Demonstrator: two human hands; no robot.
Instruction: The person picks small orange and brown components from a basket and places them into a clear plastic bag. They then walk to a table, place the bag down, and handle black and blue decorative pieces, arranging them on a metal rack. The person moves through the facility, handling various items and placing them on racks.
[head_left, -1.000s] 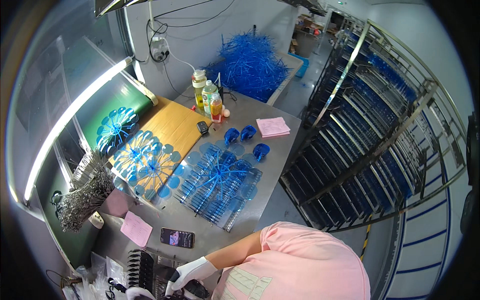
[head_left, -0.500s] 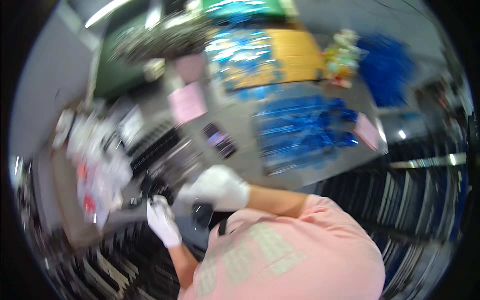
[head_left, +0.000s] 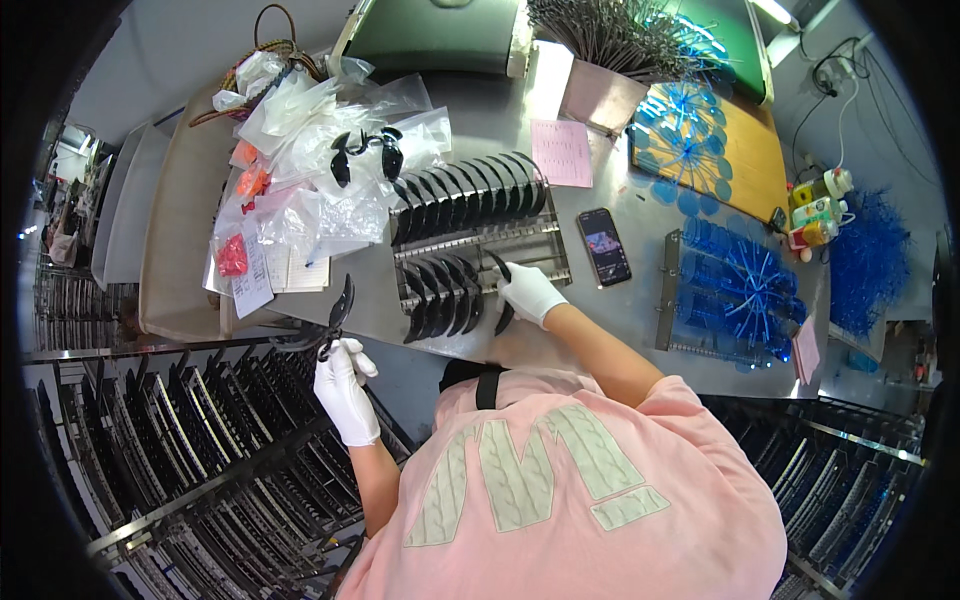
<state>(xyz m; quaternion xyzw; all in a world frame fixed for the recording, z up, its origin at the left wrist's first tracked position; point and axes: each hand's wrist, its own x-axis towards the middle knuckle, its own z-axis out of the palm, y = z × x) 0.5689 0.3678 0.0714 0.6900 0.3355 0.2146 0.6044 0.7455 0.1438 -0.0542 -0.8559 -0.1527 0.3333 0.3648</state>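
A metal rack (head_left: 482, 240) on the table holds two rows of dark curved pieces that look like sunglass lenses (head_left: 470, 195). At the rack's near row, my white-gloved right hand (head_left: 530, 293) is closed on a single dark curved lens (head_left: 503, 310), beside several lenses standing there. My left hand (head_left: 346, 390), also gloved in white, is off the table's front edge. Its fingers pinch the lower end of a cluster of dark curved lenses (head_left: 341, 308), which points upward.
Clear plastic bags (head_left: 310, 170) lie left of the rack, with another lens cluster (head_left: 368, 155) on top. A phone (head_left: 604, 246) and a rack of blue lenses (head_left: 725, 290) are to the right. Loaded shelving (head_left: 200, 450) stands below the table's left front edge.
The view has turned and sharpened from blur. My hands, close together before, are now apart: the right is at the rack, while the left holds the lens cluster off to the left.
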